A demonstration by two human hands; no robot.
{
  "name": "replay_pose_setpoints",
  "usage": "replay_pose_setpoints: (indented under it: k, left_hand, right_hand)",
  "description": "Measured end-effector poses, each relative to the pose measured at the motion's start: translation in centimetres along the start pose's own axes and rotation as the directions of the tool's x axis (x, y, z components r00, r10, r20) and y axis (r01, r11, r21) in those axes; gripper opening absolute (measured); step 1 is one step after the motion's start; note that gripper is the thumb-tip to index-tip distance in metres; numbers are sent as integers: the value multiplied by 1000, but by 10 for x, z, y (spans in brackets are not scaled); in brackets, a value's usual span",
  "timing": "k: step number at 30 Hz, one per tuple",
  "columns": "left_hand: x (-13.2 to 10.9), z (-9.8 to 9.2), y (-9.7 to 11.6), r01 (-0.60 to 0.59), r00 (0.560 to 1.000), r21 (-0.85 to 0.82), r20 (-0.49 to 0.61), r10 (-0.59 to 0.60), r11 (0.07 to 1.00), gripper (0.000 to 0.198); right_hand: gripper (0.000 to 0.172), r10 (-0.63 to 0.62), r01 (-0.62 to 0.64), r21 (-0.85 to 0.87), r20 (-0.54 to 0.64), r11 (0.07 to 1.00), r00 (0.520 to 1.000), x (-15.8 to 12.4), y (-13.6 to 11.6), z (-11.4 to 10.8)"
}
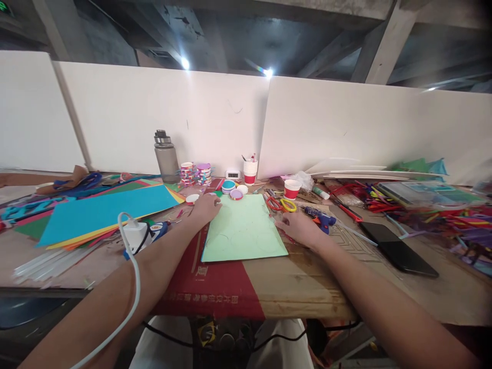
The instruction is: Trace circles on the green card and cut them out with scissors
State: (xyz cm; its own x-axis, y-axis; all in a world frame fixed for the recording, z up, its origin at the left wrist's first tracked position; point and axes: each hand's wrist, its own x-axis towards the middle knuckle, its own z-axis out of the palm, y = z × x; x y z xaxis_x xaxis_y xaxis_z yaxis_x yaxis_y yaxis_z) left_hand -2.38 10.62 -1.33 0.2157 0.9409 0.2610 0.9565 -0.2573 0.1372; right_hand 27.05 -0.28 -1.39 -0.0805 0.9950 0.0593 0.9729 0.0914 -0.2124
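A light green sheet of paper point(244, 230) lies in front of me on a red and brown cardboard surface, with a thin blue edge showing beneath it. My left hand point(206, 209) is closed at the sheet's upper left edge, fingertips over the paper. At the right edge, the bent fingers of my right hand point(299, 228) meet the sheet. Just beyond the paper are a purple-rimmed paper lid point(236, 195) and a blue-topped one point(229, 185). Red-handled scissors point(273, 203) and yellow-handled scissors point(288, 205) lie near my right hand, beside a blue glue gun point(325, 220).
Coloured paper sheets point(103, 212), glue sticks point(49, 261) and a white plug point(137, 236) with its cable are left. A bottle point(166, 159), decorated cups point(203, 174) and stacked paper cups point(250, 171) stand behind. Rightward are a red cup point(292, 189), phone point(397, 248) and plastic box point(418, 193).
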Motion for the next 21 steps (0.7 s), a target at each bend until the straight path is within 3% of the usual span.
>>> replay_pose_setpoints:
  k: [10, 21]
  left_hand:
    - [-8, 0, 9, -71, 997, -14, 32, 72, 997, 29]
    - [-12, 3, 13, -64, 996, 5, 67, 64, 998, 28]
  right_hand:
    - [32, 11, -11, -2, 19, 1000, 1000, -1, -1, -2]
    - [23, -8, 25, 124, -133, 992, 991, -5, -3, -2]
